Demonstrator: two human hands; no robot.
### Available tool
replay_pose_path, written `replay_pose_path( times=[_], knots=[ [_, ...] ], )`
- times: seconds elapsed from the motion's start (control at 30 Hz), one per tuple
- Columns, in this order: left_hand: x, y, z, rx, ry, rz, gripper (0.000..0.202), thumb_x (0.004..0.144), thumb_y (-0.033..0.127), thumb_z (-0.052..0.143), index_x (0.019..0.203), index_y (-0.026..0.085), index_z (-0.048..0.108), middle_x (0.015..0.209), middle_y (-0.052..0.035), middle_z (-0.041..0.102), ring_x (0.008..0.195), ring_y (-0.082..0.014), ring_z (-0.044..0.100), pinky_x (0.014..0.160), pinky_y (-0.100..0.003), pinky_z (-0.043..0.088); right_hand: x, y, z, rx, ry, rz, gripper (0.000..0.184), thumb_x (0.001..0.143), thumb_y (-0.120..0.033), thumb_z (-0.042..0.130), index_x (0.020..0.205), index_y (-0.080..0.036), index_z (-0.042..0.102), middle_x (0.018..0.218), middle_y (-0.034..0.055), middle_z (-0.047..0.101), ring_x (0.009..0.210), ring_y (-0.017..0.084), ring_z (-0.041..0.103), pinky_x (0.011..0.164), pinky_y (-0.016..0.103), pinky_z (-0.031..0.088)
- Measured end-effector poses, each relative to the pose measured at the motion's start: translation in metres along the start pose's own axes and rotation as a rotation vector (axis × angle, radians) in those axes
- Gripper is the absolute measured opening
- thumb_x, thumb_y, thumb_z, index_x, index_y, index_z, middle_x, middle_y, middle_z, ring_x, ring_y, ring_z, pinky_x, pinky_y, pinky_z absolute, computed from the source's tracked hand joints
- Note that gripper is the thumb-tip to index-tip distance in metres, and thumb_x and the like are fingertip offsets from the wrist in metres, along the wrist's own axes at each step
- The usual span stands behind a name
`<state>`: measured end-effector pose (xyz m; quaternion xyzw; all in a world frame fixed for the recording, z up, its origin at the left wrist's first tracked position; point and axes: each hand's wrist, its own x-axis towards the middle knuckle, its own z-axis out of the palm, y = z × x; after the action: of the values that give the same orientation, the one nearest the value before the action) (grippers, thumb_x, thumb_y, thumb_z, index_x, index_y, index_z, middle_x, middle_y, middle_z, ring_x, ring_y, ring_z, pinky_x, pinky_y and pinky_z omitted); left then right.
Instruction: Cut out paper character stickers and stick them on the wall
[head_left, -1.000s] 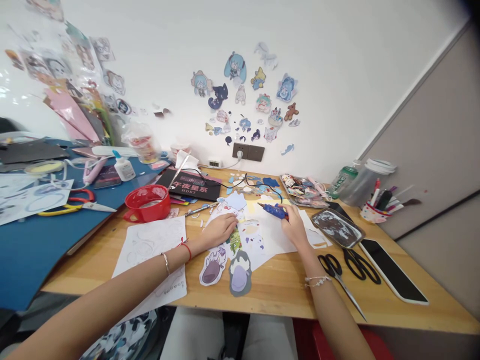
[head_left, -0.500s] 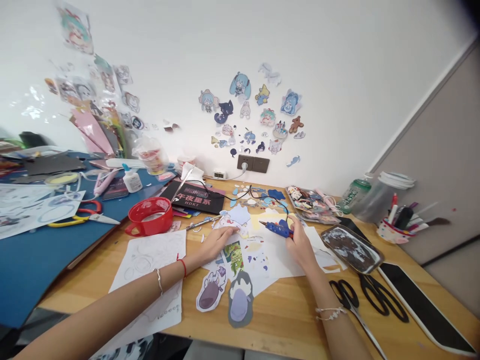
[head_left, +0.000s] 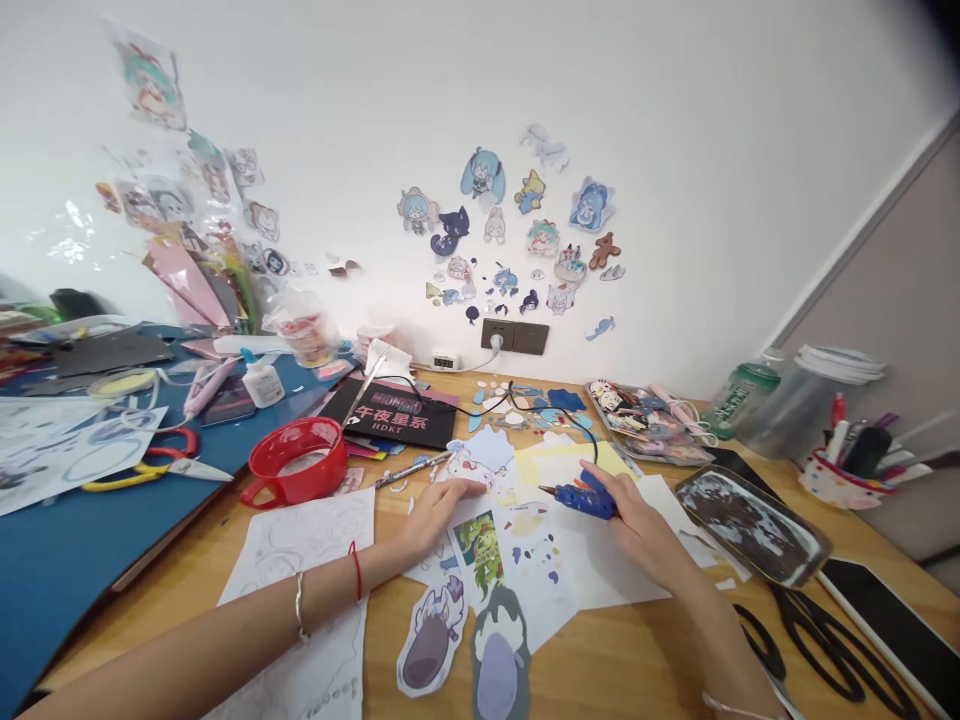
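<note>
In the head view, my right hand [head_left: 649, 525] is wrapped round a blue glue gun [head_left: 581, 497], its nozzle pointing left above white paper. A black cord runs from the glue gun toward the back of the table. My left hand [head_left: 439, 512] lies palm down, fingers stretched out, their tips touching a white character cutout [head_left: 471, 468]. Behind that is a pale lavender paper piece [head_left: 491, 442]. Below my hands lie a green picture card [head_left: 480, 550], a sheet with small purple shapes [head_left: 536, 560], a purple-bellied paper figure [head_left: 431, 645] and a grey one [head_left: 499, 660].
A red mug [head_left: 296, 462] and drawn sheet [head_left: 300, 590] are at left, with red-and-yellow scissors [head_left: 169, 462] on the blue mat [head_left: 180, 520]. At right lie a smeared tray [head_left: 750, 515], black-handled scissors [head_left: 832, 640] and a pen cup [head_left: 844, 480]. Paper scraps [head_left: 517, 405] lie behind.
The view has shifted, so the tabletop sits lower and the right-hand items further right. My right hand has moved the glue gun slightly away from the cutout; my left hand stays there.
</note>
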<state>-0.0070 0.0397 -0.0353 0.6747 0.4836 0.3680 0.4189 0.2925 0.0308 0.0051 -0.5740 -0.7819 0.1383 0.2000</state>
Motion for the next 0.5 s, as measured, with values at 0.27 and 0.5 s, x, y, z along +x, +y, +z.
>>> replay_pose_path(
  times=[0.27,0.5],
  knots=[
    [0.002,-0.005,0.003,0.020,-0.036,0.012,0.040,0.092,0.046,0.036,0.098,0.016,0.062,0.108,-0.0071,0.061,0.107,-0.0201,0.053,0.099,-0.046,0.033,-0.005,0.017,-0.032,0.086,0.422,-0.106,0.041,0.075,-0.019,0.041,0.112,-0.033,0.053,0.099,0.0041,0.041,0.099,0.023,0.048,0.085,0.037,0.040],
    [0.002,-0.002,0.003,0.082,-0.085,0.017,0.038,0.091,0.045,0.038,0.096,0.018,0.065,0.111,-0.0056,0.062,0.114,-0.0202,0.049,0.101,-0.046,0.031,-0.032,0.024,-0.038,-0.063,0.194,-0.061,0.036,0.074,-0.017,0.042,0.104,-0.034,0.054,0.105,0.0039,0.041,0.090,0.021,0.054,0.075,0.032,0.045]
  ],
)
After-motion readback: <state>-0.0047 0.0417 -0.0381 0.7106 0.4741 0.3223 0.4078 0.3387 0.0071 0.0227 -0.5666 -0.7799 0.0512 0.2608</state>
